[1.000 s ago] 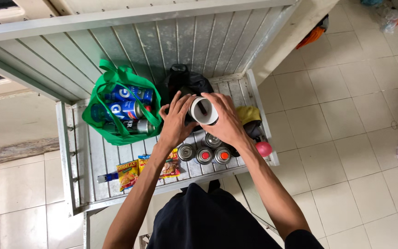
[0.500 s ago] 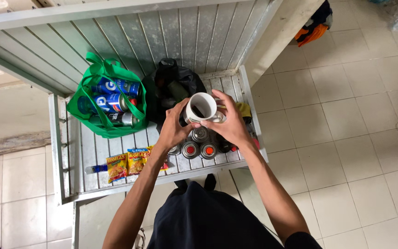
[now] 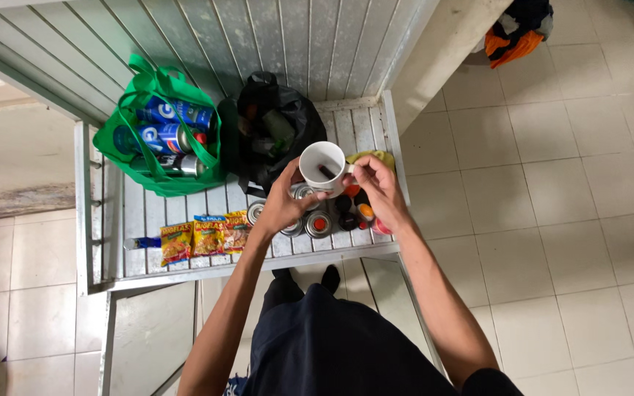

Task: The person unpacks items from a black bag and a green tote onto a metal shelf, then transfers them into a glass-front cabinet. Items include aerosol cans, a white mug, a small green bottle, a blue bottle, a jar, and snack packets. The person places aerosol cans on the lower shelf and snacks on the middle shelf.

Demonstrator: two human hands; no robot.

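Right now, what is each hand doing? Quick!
Left hand: closed around the side of the white mug, holding it.
Right hand: fingers pinched on the mug's handle side, holding it too.

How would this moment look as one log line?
left hand: holds white mug | right hand: on mug handle | below: cans on shelf

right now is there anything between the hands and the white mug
Nothing visible. Both hands already hold the white mug: the left hand cups its side from below, and the right hand grips at the handle side. It is held above the cans on the shelf.
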